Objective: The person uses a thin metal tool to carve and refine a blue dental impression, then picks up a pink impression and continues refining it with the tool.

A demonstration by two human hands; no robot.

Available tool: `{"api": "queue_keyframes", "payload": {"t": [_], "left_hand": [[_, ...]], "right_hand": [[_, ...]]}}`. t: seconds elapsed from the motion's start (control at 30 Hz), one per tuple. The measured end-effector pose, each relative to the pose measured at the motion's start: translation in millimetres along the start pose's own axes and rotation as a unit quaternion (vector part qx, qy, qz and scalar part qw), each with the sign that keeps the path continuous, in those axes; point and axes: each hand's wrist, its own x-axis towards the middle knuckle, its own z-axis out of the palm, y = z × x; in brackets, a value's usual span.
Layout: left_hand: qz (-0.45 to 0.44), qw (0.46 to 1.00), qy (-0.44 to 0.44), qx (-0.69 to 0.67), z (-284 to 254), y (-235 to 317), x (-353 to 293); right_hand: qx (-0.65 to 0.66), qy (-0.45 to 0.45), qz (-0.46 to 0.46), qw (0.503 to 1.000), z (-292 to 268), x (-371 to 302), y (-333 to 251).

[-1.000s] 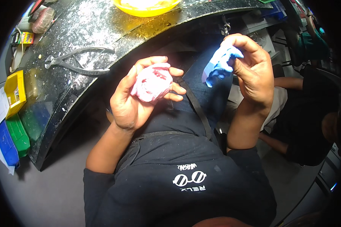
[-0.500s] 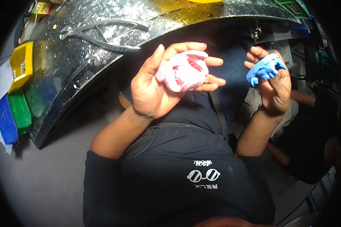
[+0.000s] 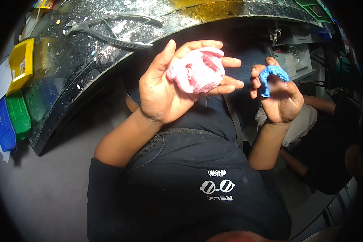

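My left hand (image 3: 165, 90) lies palm up over my lap and cradles a pink and white dental cast (image 3: 197, 71) with red tooth hollows, fingers curled under it. My right hand (image 3: 280, 97) is closed around a blue curved impression piece (image 3: 270, 76), held a short way to the right of the cast. The two pieces do not touch.
A dark glossy bench top (image 3: 109, 44) curves across the top left, with metal pliers (image 3: 109, 28) lying on it. Yellow (image 3: 20, 64), green (image 3: 18, 115) and blue (image 3: 4, 129) bins line its left edge. Another seated person (image 3: 330, 133) is at the right.
Both hands have come closer together. My right hand closed tighter on the blue piece and dropped lower; the view shifted, so the pliers now sit nearer the top.
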Motion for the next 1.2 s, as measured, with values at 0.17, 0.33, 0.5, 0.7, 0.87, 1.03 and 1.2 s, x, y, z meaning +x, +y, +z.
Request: {"api": "queue_keyframes", "payload": {"t": [0.17, 0.33, 0.5, 0.7, 0.87, 1.03, 1.2], "left_hand": [[0.002, 1.000, 0.011, 0.011, 3.1, -1.6, 0.3], [0.002, 1.000, 0.023, 0.016, 5.5, -4.0, 1.2], [0.013, 0.999, 0.030, 0.030, 4.8, -5.7, 1.1], [0.034, 0.998, 0.039, 0.043, 6.0, -2.4, 2.7], [0.028, 0.999, 0.036, 0.022, 5.7, -2.8, 2.1], [0.033, 0.998, 0.037, 0.032, 5.8, -1.4, 1.6], [0.035, 0.998, 0.034, 0.037, 5.7, -3.3, 1.4]], "right_hand": [[0.031, -0.050, -0.004, 0.998, 3.1, 0.1, 1.4], [0.045, -0.011, -0.006, 0.999, 0.7, -1.3, 6.1], [0.049, -0.087, -0.059, 0.993, 1.1, -2.5, 11.1], [0.047, -0.113, -0.106, 0.987, 7.7, -1.3, 20.4], [0.010, -0.102, -0.127, 0.987, 9.0, 1.5, 25.9], [-0.015, -0.104, -0.128, 0.986, 15.7, -1.2, 27.1], [-0.026, -0.105, -0.123, 0.986, 16.6, -7.2, 24.2]]}}
